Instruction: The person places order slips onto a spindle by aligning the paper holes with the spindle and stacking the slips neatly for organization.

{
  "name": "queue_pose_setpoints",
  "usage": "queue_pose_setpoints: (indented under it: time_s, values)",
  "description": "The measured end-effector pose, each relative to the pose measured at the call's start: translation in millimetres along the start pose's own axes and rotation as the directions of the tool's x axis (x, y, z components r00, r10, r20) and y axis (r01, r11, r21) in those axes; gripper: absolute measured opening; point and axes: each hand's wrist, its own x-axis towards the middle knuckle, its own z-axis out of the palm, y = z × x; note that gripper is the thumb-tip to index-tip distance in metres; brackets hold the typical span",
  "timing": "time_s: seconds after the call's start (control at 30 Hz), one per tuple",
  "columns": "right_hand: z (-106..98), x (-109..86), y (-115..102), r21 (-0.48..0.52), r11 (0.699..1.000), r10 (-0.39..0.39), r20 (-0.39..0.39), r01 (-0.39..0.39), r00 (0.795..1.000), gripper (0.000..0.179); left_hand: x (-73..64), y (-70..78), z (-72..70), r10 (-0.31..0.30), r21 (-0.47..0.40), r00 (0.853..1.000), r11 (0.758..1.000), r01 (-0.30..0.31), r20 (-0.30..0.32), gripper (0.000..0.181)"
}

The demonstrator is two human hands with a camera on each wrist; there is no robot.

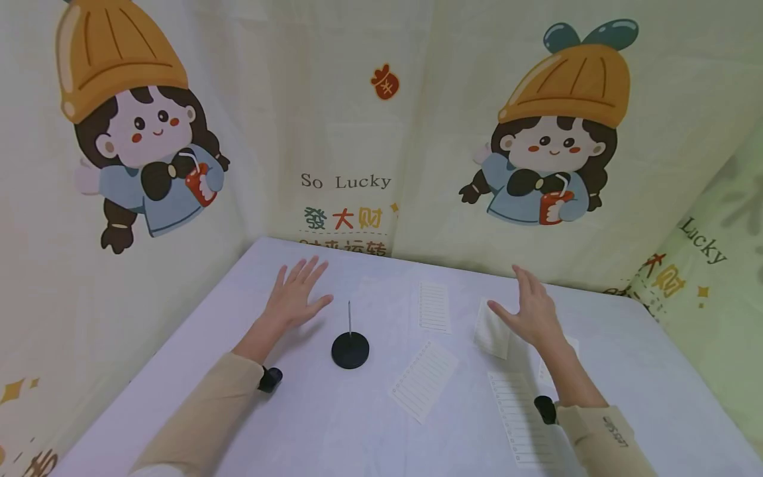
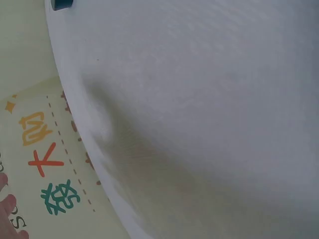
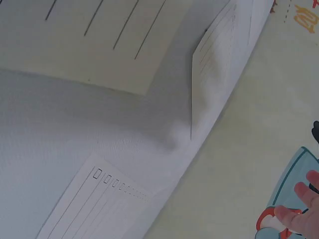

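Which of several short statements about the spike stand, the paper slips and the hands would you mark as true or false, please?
1. The spike stand has a round black base. True.
2. In the head view, the paper slips lie right of the stand. True.
3. A slip is skewered on the spike. False: the spike is bare.
4. The left hand and the right hand are both empty. True.
5. The left hand is gripping the stand. False: it is apart from it.
6. All the slips form one neat pile. False: they lie spread about.
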Motion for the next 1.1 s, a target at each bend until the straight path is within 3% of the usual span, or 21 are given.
queue_pose_setpoints:
  time_s: [0.1,0.33,0.6,0.77,1.1]
  values:
    - [4,-0.8,-4,0.038,0.999,-0.017,-0.011,0.017,1.0,0.086,-4.1,1.2,-1.3,0.046,-0.021,0.999,0.999,-0.046,-0.001,0.068]
    - [16,-3.3,-15,0.058,0.998,-0.026,0.065,0.022,0.998,0.083,-17.4,7.4,-2.3,0.143,-0.028,0.99,0.989,-0.143,0.014,0.06]
    - [31,-9.4,-35,0.046,0.992,-0.121,0.105,0.117,0.987,0.073,-32.9,18.8,3.6,0.221,-0.009,0.968,0.975,-0.221,0.116,0.062]
    - [40,-13.2,-48,0.012,0.982,-0.191,0.131,0.191,0.973,0.067,-40.1,22.4,7.9,0.254,0.003,0.952,0.966,-0.258,0.17,0.064]
    - [49,-21.1,-73,-0.057,0.967,-0.223,0.293,0.25,0.93,0.06,-46.0,29.3,11.9,0.287,-0.025,0.929,0.957,-0.29,0.234,0.068]
